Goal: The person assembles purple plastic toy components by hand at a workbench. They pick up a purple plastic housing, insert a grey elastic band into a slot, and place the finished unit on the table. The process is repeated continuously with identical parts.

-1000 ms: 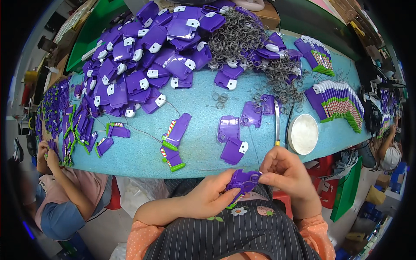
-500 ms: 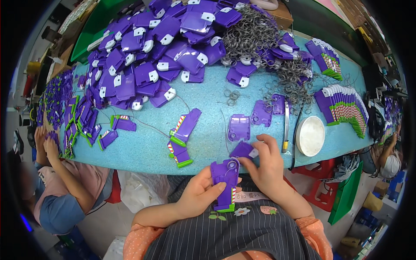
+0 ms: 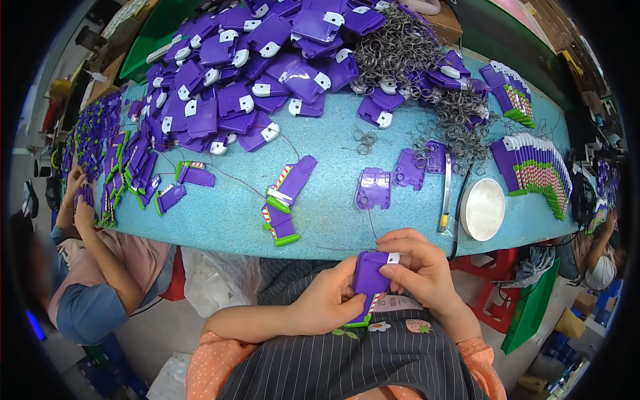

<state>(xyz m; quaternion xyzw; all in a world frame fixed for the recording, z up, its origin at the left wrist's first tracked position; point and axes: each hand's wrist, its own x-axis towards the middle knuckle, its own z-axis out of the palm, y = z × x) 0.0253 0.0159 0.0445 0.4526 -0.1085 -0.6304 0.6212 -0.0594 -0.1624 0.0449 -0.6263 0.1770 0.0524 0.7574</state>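
My left hand [image 3: 325, 297] grips a purple plastic wing-shaped piece [image 3: 366, 309] with a red-and-white striped edge and a green end. Over its upper part lies a flat purple cover [image 3: 371, 272] with a white corner. The fingers of my right hand [image 3: 425, 272] close on the cover's white corner, with the thumb on top. The cover hides the inner side of the piece beneath. Just beyond my hands, a purple half-shell [image 3: 373, 189] lies on the blue table [image 3: 333, 223], and a thin wire runs from near it toward my right fingers.
Purple covers [image 3: 230, 100] are heaped at the back, beside a tangle of grey wire springs [image 3: 393, 50]. To the right are a cutter knife [image 3: 445, 200], a white bowl [image 3: 483, 209] and stacked wing pieces [image 3: 533, 170]. More wing pieces [image 3: 293, 181] lie left. A co-worker [image 3: 100, 280] sits at left.
My right hand has brought the cover down and left onto the wing piece, whose open inner side showed before. My left hand has shifted slightly right.
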